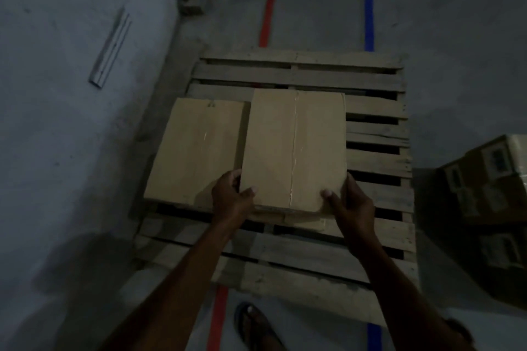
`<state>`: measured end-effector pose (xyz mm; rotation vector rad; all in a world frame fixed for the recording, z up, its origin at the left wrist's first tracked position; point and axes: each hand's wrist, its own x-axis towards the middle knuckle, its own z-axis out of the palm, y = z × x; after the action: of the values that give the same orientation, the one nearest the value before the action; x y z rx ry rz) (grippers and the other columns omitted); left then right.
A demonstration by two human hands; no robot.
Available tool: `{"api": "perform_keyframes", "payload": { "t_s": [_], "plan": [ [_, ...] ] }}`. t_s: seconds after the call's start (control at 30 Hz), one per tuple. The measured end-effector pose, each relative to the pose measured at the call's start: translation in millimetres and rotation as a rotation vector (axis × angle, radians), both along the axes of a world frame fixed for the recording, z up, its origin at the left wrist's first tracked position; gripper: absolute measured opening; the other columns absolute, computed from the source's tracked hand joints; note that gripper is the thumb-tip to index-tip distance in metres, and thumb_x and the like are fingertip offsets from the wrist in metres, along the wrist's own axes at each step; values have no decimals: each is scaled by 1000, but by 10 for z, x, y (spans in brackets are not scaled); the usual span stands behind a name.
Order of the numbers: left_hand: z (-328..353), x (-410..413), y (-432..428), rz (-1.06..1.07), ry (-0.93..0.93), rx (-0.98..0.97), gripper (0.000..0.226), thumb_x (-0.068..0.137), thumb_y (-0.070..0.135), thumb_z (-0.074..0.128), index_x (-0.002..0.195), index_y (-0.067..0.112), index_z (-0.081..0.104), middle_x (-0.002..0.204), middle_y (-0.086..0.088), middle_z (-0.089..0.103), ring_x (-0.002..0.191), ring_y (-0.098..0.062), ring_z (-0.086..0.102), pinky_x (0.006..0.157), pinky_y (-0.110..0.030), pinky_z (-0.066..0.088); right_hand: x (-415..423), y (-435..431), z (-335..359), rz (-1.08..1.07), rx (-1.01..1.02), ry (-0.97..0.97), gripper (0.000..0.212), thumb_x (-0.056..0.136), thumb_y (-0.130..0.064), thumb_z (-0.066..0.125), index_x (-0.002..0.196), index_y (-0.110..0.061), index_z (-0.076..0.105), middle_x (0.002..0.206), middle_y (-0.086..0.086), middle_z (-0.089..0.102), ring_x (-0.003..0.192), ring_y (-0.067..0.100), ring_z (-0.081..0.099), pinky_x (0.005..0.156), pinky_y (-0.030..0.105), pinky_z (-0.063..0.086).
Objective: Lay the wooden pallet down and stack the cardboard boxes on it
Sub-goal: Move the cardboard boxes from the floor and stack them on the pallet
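The wooden pallet (370, 242) lies flat on the floor in the middle of the view. One sealed cardboard box (194, 151) rests on its left part. A second cardboard box (293, 148) sits right beside it, taped along its top seam, and looks higher. My left hand (231, 196) grips this second box at its near left corner, thumb on top. My right hand (350, 202) grips its near right corner, thumb on top as well. Whether the second box rests on the slats or hangs just above them I cannot tell.
A grey wall with a short metal bracket (111, 48) runs along the left. Red tape (269, 0) and blue tape (369, 6) mark the floor beyond the pallet. Printed cartons (484, 179) stand at the right. My sandalled foot (256, 325) is at the near edge.
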<state>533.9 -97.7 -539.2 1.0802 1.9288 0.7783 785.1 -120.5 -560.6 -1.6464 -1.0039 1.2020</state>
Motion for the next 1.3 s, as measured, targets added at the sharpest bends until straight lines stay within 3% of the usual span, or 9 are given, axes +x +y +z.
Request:
{"api": "perform_keyframes", "payload": {
  "t_s": [0.07,0.4,0.57,0.63,0.7,0.77,0.93,1.13,1.3],
  "plan": [
    [-81,-39,-25,-5,13,2,49,83,0,79,128,1,63,117,-11,70,105,-25,68,88,-26,55,-43,-107,-99,-10,-15,29,55,90,-20,74,142,-26,55,131,-9,67,120,8,63,99,35,55],
    [-301,-74,-71,-143,181,40,53,81,2,80,130,-3,62,125,-18,63,112,-32,61,98,-42,54,-123,-261,-272,-28,-100,4,69,89,-33,75,150,-28,44,137,-1,63,123,16,61,95,41,58],
    [-392,-40,-201,-312,496,203,32,81,-6,64,113,-4,69,117,-21,62,111,-41,56,98,-46,49,-171,-215,-244,68,-108,-212,71,92,-31,71,154,-19,38,132,0,61,114,12,59,78,0,45],
    [-456,-21,-257,-437,624,276,36,81,-3,62,116,-4,69,129,-24,61,119,-45,56,99,-56,51,-203,-217,-250,152,-71,-454,69,97,-25,64,155,-8,31,142,12,53,121,22,54,92,7,40],
    [-478,78,-270,-588,691,284,41,92,9,58,132,2,62,149,-22,50,137,-44,46,111,-58,41,-293,-211,-285,308,50,-772,64,102,-22,50,155,2,24,160,25,27,146,39,30,119,39,30],
    [-496,205,-263,-729,734,236,49,103,29,45,148,8,48,163,-16,33,152,-35,27,121,-55,27,-438,-183,-366,477,167,-921,64,102,-29,40,154,4,25,162,28,19,152,42,14,122,56,21],
    [-637,275,-307,-784,788,170,59,109,42,27,161,13,23,171,-6,10,158,-24,4,126,-50,12,-561,-171,-425,652,218,-973,59,107,-37,24,156,-4,28,166,20,12,155,35,3,124,53,13],
    [-568,303,-294,-787,803,152,59,108,42,24,159,14,30,169,-6,19,158,-24,12,125,-51,18,-544,-138,-306,688,153,-955,59,107,-39,24,157,-8,29,166,17,15,155,33,6,123,53,17],
    [-548,525,-228,-704,783,107,62,91,37,36,139,4,59,154,-17,47,143,-38,43,114,-54,29,-351,-55,-196,828,120,-882,63,102,-45,24,153,-9,37,163,18,26,151,38,23,118,54,27]
  ]
}}
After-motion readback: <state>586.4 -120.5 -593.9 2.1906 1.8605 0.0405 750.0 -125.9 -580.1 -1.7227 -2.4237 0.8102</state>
